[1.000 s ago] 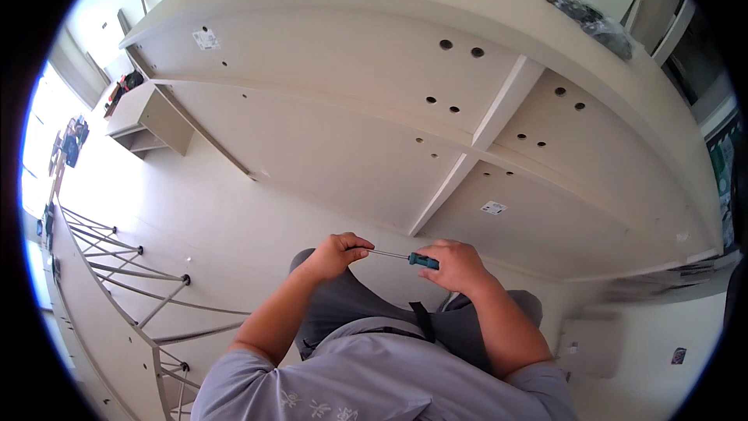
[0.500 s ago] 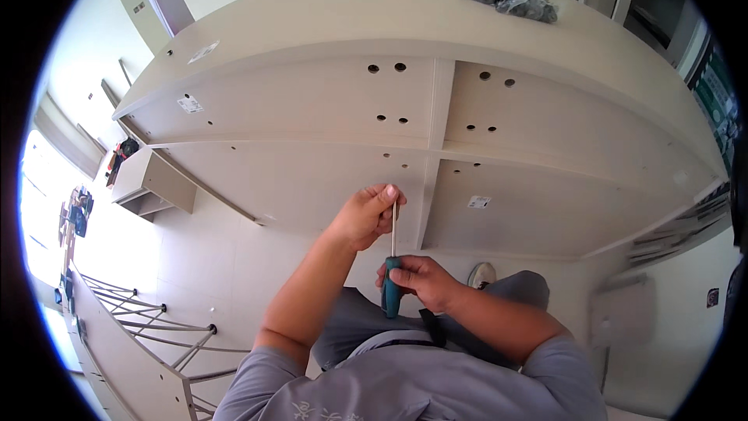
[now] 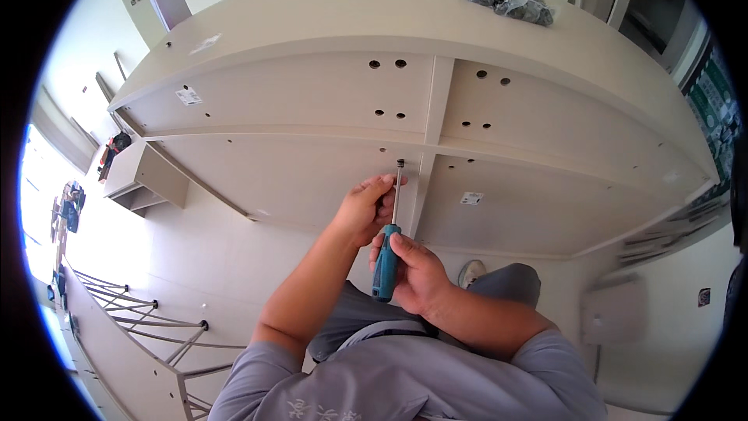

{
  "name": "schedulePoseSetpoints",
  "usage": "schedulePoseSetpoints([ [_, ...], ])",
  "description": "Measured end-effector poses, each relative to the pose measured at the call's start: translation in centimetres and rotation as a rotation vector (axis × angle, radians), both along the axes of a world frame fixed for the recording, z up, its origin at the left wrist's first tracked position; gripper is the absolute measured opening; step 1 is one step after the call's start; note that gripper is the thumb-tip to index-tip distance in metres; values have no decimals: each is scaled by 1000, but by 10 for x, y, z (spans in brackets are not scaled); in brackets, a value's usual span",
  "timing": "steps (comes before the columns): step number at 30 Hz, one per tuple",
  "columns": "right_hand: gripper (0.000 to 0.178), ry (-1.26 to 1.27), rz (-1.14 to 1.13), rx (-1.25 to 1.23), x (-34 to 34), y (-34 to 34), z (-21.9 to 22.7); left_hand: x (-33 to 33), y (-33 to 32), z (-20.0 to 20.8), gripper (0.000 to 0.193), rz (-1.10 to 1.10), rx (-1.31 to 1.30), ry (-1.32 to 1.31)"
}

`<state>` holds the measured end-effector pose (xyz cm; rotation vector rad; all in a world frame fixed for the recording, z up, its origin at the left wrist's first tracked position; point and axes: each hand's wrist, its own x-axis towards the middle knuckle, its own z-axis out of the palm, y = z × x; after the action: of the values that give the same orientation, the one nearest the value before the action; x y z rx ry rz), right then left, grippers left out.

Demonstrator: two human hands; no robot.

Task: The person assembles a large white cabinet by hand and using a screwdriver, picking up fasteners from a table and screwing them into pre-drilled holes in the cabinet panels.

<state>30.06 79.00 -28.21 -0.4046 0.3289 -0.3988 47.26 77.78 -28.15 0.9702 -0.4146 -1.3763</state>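
My right hand (image 3: 421, 269) is closed round the teal handle of a screwdriver (image 3: 386, 265). Its thin metal shaft points away from me, up toward the cabinet panel. At its tip sits a small dark fitting (image 3: 400, 163), at one of the small holes in the beige panel (image 3: 343, 179), just left of the upright divider (image 3: 425, 195). With fingers curled and pinched, my left hand (image 3: 368, 206) holds the shaft a little below the tip. Its inner fingertips are partly hidden.
On the cabinet's upper board (image 3: 335, 4) lies a clear bag of dark hardware (image 3: 522, 6). A small box-like cabinet (image 3: 146, 179) stands on the floor at left. Nearer, at lower left, is a panel with crossed metal legs (image 3: 167, 327). A stool-like pale object (image 3: 615, 312) stands at right.
The screwdriver and my right hand have moved up and forward, bringing the tip to the panel hole. A dark fitting now shows at the tip; my left hand stays by the shaft.
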Motion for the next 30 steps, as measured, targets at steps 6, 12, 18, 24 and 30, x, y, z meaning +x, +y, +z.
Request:
schedulePoseSetpoints([
  [6,35,130,-84,-47,10,3,3,1,45,-54,23,76,80,69],
  [12,41,-108,-6,199,13,-3,20,-1,91,-114,18,167,249,197],
  [18,49,41,104,243,14,-10,42,14,129,-203,20,156,246,283],
  [24,49,-388,197,391,35,-12,2,-9,125,-148,19,129,258,227],
  [30,56,235,56,176,51,-15,20,-4,138,-156,24,118,320,156],
])
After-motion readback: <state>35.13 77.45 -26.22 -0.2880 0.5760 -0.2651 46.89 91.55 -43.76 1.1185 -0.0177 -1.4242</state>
